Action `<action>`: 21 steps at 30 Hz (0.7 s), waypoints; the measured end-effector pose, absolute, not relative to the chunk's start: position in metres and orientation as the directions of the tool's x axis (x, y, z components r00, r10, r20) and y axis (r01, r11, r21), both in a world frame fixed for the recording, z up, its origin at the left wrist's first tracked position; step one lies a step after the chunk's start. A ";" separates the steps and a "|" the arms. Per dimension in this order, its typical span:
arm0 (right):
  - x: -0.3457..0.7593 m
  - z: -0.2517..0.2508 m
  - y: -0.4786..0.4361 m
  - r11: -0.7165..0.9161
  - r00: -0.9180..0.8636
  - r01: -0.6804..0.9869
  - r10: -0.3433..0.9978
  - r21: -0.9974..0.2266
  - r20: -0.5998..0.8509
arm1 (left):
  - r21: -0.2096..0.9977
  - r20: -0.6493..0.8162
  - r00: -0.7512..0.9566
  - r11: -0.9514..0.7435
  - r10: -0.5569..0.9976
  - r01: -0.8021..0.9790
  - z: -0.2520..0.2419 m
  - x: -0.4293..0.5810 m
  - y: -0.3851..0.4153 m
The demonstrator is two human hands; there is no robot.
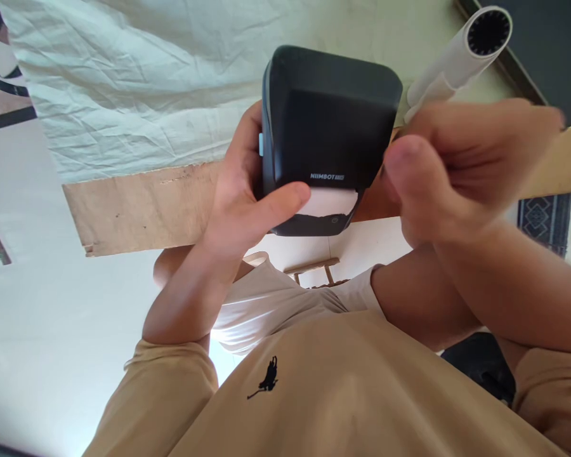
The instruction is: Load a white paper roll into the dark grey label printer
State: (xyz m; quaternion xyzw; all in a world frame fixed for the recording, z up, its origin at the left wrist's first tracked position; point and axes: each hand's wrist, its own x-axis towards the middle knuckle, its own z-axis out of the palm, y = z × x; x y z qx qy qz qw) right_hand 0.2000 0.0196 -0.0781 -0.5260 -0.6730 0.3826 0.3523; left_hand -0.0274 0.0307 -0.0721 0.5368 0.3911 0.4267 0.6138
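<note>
My left hand grips a black label printer by its left side, with the thumb over the lower front near the white label paper. The printer is marked NIIMBOT and is held tilted above the table edge. A strip of the paper shows at its slot, with an uneven lower edge. Close to the printer's right side, my right hand is closed, its fingers curled and smeared by motion. What it pinches, if anything, I cannot make out.
A pale green cloth covers the table, whose bare wooden edge shows. Beyond my right hand stands a white tube with a dark round end. A dark flat panel lies at the top right. My legs are below the edge.
</note>
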 end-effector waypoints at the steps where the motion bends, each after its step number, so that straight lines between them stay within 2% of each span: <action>1: 0.199 -0.077 0.019 0.195 -0.191 0.414 0.974 -0.889 0.125 | 0.986 -0.035 0.322 0.084 0.946 -0.141 -0.071 -0.026 0.030; 3: 0.197 -0.080 0.021 0.263 -0.215 0.356 0.957 -0.897 0.195 | 0.977 -0.057 0.308 0.117 0.950 -0.180 -0.069 -0.023 0.029; 7: 0.196 -0.086 0.026 0.306 -0.273 0.304 0.935 -0.902 0.225 | 0.975 -0.072 0.301 0.130 0.951 -0.178 -0.068 -0.020 0.030; 14: 0.194 -0.073 0.030 0.149 -0.271 0.327 0.961 -0.933 0.059 | 0.969 -0.029 0.203 0.077 0.979 -0.234 -0.069 -0.016 0.026; 21: 0.196 -0.078 0.033 0.207 -0.304 0.358 0.948 -0.910 0.096 | 0.952 -0.081 0.271 0.155 0.959 -0.264 -0.064 -0.012 0.034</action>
